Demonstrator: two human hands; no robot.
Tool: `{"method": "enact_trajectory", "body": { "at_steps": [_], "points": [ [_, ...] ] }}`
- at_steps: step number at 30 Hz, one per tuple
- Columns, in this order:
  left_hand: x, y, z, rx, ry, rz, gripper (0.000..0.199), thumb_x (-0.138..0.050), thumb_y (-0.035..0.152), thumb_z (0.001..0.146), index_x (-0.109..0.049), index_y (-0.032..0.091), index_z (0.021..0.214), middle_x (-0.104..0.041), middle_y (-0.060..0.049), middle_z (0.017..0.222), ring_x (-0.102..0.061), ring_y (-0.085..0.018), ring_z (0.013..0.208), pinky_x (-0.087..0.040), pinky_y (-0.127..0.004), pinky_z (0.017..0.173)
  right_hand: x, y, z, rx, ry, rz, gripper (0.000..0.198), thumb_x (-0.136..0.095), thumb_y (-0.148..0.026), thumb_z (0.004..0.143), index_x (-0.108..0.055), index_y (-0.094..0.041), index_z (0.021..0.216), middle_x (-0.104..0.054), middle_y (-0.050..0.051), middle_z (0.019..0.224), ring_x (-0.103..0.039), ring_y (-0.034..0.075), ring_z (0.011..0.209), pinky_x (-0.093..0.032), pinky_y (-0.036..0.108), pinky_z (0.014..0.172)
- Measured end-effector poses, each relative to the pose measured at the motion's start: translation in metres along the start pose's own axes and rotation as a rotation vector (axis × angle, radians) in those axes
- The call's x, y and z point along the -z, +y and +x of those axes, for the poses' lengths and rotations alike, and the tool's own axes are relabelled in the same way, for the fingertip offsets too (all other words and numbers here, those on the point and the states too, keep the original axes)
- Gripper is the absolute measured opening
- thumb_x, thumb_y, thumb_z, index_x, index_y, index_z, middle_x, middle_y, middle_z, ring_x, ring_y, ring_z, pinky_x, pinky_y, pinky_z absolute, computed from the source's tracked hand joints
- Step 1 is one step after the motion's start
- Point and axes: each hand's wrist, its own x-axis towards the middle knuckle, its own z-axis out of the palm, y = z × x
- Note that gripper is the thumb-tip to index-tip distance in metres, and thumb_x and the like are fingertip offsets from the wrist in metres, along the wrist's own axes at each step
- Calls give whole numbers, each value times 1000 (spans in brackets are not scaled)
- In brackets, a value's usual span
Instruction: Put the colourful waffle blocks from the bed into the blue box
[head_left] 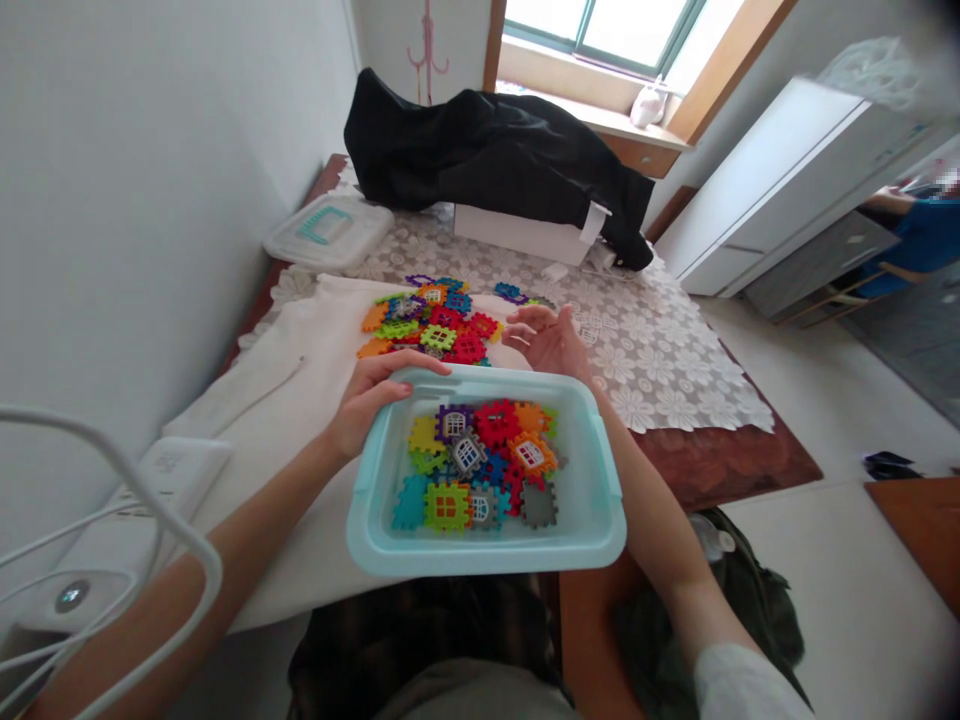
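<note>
A light blue plastic bin (487, 560) is in front of me at the table's near edge, with several colourful toothed building tiles (448, 506) lying inside it. My left hand (373, 393) grips the bin's far left corner, thumb over the rim. Beyond the bin's far rim, my right hand (546, 338) has its palm turned up and fingers apart, holding nothing. Its fingertips are beside a heap of similar tiles (438, 336) on the white cloth. The right forearm passes along the bin's right side.
A black cloth (487, 150) drapes over a white box (517, 233) at the back. The clear lid (328, 232) lies at the back left. A white power strip (180, 475) and cables (161, 500) are at the near left. A person's blue sleeve (919, 235) shows far right.
</note>
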Motion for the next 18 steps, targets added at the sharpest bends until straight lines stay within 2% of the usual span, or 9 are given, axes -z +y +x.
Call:
{"method": "enact_trajectory", "body": {
  "at_steps": [3, 5, 7, 8, 10, 12, 15, 18],
  "points": [
    [0, -1, 0, 3, -3, -7, 34, -71, 30, 80, -93, 20, 104, -89, -6, 102, -79, -25, 86, -62, -31, 74, -6, 17, 7, 16, -10, -248, 88, -58, -98, 93, -75, -31, 147, -75, 11, 156, -69, 34, 146, -57, 54, 128],
    [0, 0, 0, 6, -2, 1, 34, -71, 30, 80, -93, 20, 104, -89, -6, 102, -79, -25, 87, -62, -32, 75, -12, 22, 5, 33, -83, -398, 73, -77, -81, 93, -76, -32, 148, -67, 8, 168, -55, 36, 162, -43, 54, 140],
    [-1, 1, 0, 7, 3, 13, 34, -71, 31, 79, -93, 20, 104, -89, -6, 102, -79, -26, 88, -63, -32, 76, -20, 21, 0, 42, -152, -503, 56, -78, -64, 101, -76, -33, 147, -64, 5, 171, -44, 35, 169, -29, 56, 147],
    [-1, 1, 0, 7, 4, 24, 34, -71, 31, 79, -93, 20, 103, -89, -6, 102, -79, -26, 88, -63, -32, 77, -23, 19, -1, 43, -178, -531, 49, -75, -57, 105, -76, -32, 147, -64, 5, 171, -43, 35, 170, -26, 57, 147],
    [-1, 2, 0, 1, 6, 47, 33, -71, 32, 79, -93, 22, 102, -88, -5, 101, -78, -26, 90, -63, -33, 78, -27, 14, -4, 38, -198, -521, 43, -73, -48, 108, -75, -28, 147, -66, 9, 167, -48, 34, 165, -31, 61, 144],
    [0, 1, 0, -4, 6, 67, 33, -70, 32, 79, -92, 22, 102, -88, -5, 101, -78, -26, 90, -64, -33, 79, -27, 8, -4, 31, -196, -495, 42, -74, -47, 109, -74, -24, 145, -67, 12, 162, -58, 33, 155, -44, 62, 135],
    [0, 0, -1, -11, 11, 79, 34, -68, 33, 81, -92, 22, 102, -88, -6, 103, -78, -26, 90, -63, -34, 79, -22, 1, -4, 4, -181, -438, 39, -74, -47, 110, -74, -22, 139, -70, 13, 153, -69, 30, 137, -59, 56, 119],
    [0, 1, -1, -10, 15, 68, 33, -69, 32, 80, -93, 22, 102, -88, -6, 103, -79, -26, 90, -63, -33, 79, -13, -4, -5, -40, -153, -344, 34, -74, -47, 110, -75, -20, 130, -74, 10, 137, -73, 25, 120, -65, 47, 106]
  ]
}}
